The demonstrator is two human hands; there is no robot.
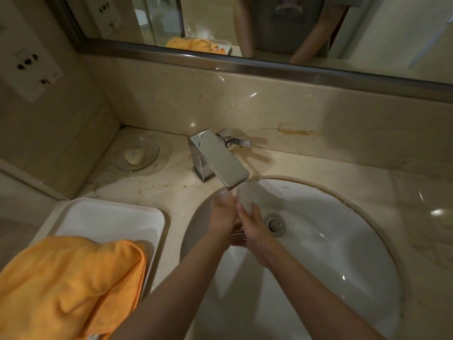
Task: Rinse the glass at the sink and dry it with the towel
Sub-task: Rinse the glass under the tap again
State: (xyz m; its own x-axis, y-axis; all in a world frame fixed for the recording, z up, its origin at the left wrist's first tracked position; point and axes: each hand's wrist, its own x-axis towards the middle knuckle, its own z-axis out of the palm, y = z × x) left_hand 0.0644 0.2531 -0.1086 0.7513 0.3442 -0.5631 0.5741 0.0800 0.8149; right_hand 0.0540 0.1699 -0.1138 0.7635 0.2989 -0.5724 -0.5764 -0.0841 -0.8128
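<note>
A clear glass (245, 196) is held over the white sink basin (331, 241), its mouth just under the spout of the chrome faucet (218, 159). My right hand (253, 223) wraps around the glass's lower part. My left hand (221, 215) presses against the glass's left side, fingers pointing up toward the spout. Whether water is running I cannot tell through the blur. The orange towel (71, 283) lies crumpled at the lower left, draped over a white tray (110, 217).
A glass soap dish (134, 153) with a pale soap bar sits in the back left corner of the marble counter. The faucet lever (239, 141) stands behind the spout. The drain plug (275, 223) sits mid-basin. A mirror and wall sockets are above.
</note>
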